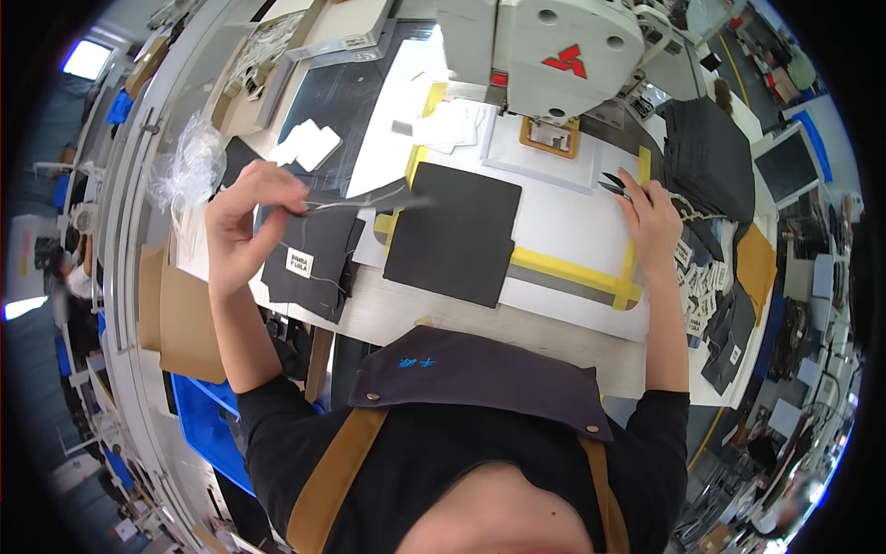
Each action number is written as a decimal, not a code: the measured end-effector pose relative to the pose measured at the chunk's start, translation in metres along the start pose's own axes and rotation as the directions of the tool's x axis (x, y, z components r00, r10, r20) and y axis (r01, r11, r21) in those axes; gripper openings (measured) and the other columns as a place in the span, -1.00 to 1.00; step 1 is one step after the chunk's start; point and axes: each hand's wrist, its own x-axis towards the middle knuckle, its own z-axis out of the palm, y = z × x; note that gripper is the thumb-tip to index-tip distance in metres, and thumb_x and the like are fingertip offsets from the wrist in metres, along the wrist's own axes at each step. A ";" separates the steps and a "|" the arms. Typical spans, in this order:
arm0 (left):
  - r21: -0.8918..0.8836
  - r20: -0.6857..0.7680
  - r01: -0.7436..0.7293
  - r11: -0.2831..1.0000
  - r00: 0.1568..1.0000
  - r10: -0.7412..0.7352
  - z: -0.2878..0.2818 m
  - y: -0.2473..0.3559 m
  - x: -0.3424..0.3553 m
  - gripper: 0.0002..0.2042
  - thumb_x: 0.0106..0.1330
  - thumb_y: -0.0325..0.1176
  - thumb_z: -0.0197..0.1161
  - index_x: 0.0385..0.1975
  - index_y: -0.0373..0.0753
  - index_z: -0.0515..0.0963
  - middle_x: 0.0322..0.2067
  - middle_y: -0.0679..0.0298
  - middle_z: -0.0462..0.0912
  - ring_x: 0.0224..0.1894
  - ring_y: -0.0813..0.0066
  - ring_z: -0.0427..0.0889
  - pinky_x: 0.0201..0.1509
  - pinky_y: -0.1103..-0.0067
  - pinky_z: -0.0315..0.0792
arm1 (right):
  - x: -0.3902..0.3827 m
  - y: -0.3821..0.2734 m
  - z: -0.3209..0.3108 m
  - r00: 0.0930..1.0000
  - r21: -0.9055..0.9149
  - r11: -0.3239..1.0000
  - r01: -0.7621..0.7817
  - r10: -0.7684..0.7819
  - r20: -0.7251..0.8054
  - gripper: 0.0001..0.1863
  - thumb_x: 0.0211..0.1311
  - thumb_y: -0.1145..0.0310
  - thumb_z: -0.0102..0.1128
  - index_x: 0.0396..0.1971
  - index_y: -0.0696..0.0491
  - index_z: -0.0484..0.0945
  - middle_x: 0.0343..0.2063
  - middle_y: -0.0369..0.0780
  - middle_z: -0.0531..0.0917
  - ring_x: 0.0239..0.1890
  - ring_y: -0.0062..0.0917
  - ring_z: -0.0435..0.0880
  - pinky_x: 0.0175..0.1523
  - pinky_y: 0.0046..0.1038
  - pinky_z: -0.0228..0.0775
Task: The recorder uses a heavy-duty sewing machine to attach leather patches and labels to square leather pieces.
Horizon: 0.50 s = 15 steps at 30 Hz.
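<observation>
My left hand (251, 222) is raised at the left of the work surface, thumb and fingers pinched. From its fingertips a thin grey strip (355, 201), smeared by motion, stretches right over a black flat panel (452, 235); its exact kind I cannot make out. My right hand (651, 222) is closed on small dark thread snips (616, 183), whose two pointed blades stand apart over the white plate. Below my left hand lie black pieces (300, 286) bearing a white label, with loose threads. Yellow tape (563, 270) edges the white plate (563, 231).
A white sewing machine head (563, 60) stands ahead, its amber-framed clamp (550, 137) below. White cards (452, 126) lie left of it. Stacked black pieces (706, 157) and many small labels (701, 291) sit at right. Clear plastic (189, 162) and a cardboard box (185, 314) are left.
</observation>
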 end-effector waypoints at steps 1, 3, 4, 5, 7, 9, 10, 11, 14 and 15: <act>0.057 0.018 0.052 0.997 0.998 -0.053 -0.010 -0.001 -0.015 -0.73 -0.11 -0.73 0.06 -0.43 -0.33 0.64 -0.49 0.25 0.63 -0.22 0.35 0.56 0.05 0.39 0.34 | -0.003 0.001 0.001 1.000 -0.001 1.000 -0.021 0.021 0.006 -0.58 0.10 0.21 0.32 0.02 -0.21 0.61 -0.45 -0.34 0.41 -0.42 -0.52 0.50 -0.37 -0.46 0.38; 0.174 0.061 0.170 0.970 0.981 -0.183 -0.021 -0.013 -0.046 -0.80 -0.13 -0.69 0.08 -0.55 -0.31 0.62 -0.50 0.27 0.62 -0.20 0.32 0.57 0.09 0.37 0.34 | -0.008 0.003 0.000 0.999 0.002 0.999 -0.046 0.046 0.013 -0.60 0.13 0.23 0.30 0.03 -0.19 0.61 -0.46 -0.32 0.41 -0.44 -0.50 0.50 -0.37 -0.45 0.37; 0.245 0.080 0.240 0.939 0.961 -0.266 -0.027 -0.016 -0.061 -0.83 -0.14 -0.68 0.09 -0.60 -0.30 0.61 -0.51 0.28 0.61 -0.19 0.30 0.57 0.10 0.37 0.35 | -0.009 0.002 0.000 0.999 0.015 0.999 -0.037 0.037 0.010 -0.60 0.13 0.23 0.30 0.03 -0.19 0.61 -0.46 -0.32 0.41 -0.44 -0.50 0.50 -0.37 -0.45 0.37; 0.192 0.101 0.343 0.919 0.925 -0.366 -0.030 -0.021 -0.076 -0.85 -0.13 -0.65 0.11 -0.59 -0.30 0.61 -0.49 0.29 0.62 -0.14 0.27 0.57 0.16 0.32 0.33 | -0.010 0.002 0.000 0.998 0.026 0.998 -0.062 0.061 0.026 -0.60 0.14 0.24 0.30 0.03 -0.18 0.61 -0.45 -0.32 0.42 -0.44 -0.49 0.49 -0.37 -0.45 0.37; 0.355 0.121 0.459 0.815 0.841 -0.527 -0.033 -0.024 -0.098 -0.83 -0.11 -0.65 0.14 -0.59 -0.25 0.64 -0.36 0.32 0.63 -0.04 0.30 0.53 0.29 0.27 0.17 | -0.013 0.000 0.000 0.996 0.039 0.996 -0.084 0.083 0.044 -0.60 0.15 0.26 0.30 0.04 -0.18 0.61 -0.45 -0.31 0.42 -0.45 -0.48 0.49 -0.37 -0.44 0.37; 0.461 0.135 0.473 0.751 0.798 -0.587 -0.032 -0.025 -0.106 -0.82 -0.10 -0.66 0.16 -0.58 -0.23 0.65 -0.32 0.34 0.63 0.00 0.32 0.51 0.33 0.25 0.11 | -0.016 0.001 0.001 0.993 0.061 0.993 -0.105 0.101 0.059 -0.61 0.21 0.30 0.26 0.07 -0.14 0.60 -0.42 -0.28 0.44 -0.46 -0.45 0.48 -0.34 -0.45 0.36; 0.545 0.120 0.492 0.679 0.755 -0.644 -0.031 -0.026 -0.107 -0.80 -0.08 -0.68 0.16 -0.55 -0.22 0.65 -0.29 0.35 0.62 0.01 0.33 0.51 0.35 0.26 0.08 | -0.017 -0.001 0.001 0.993 0.060 0.993 -0.105 0.102 0.059 -0.61 0.21 0.30 0.26 0.07 -0.14 0.60 -0.42 -0.28 0.44 -0.46 -0.45 0.48 -0.34 -0.45 0.36; 0.624 0.100 0.500 0.600 0.711 -0.696 -0.030 -0.027 -0.106 -0.78 -0.06 -0.69 0.16 -0.52 -0.20 0.66 -0.27 0.35 0.61 0.03 0.35 0.50 0.36 0.26 0.06 | -0.017 -0.002 0.000 0.990 0.067 0.990 -0.127 0.122 0.075 -0.61 0.22 0.30 0.26 0.07 -0.14 0.59 -0.42 -0.28 0.44 -0.46 -0.45 0.48 -0.34 -0.44 0.36; 0.728 0.047 0.407 0.552 0.773 -0.633 -0.018 -0.032 -0.081 -0.73 -0.02 -0.72 0.15 -0.42 -0.17 0.66 -0.27 0.34 0.61 0.04 0.34 0.51 0.35 0.24 0.07 | -0.019 -0.004 0.002 0.984 0.059 0.985 -0.161 0.156 0.082 -0.61 0.22 0.30 0.26 0.08 -0.14 0.59 -0.42 -0.28 0.44 -0.46 -0.44 0.48 -0.34 -0.45 0.36; 0.713 0.077 0.378 0.591 0.795 -0.602 -0.011 -0.036 -0.067 -0.72 0.03 -0.68 0.19 -0.31 -0.16 0.64 -0.25 0.32 0.62 0.02 0.30 0.53 0.33 0.30 0.12 | -0.020 -0.003 0.003 0.983 0.048 0.984 -0.170 0.166 0.074 -0.61 0.22 0.30 0.26 0.08 -0.13 0.59 -0.43 -0.28 0.44 -0.46 -0.44 0.48 -0.34 -0.45 0.36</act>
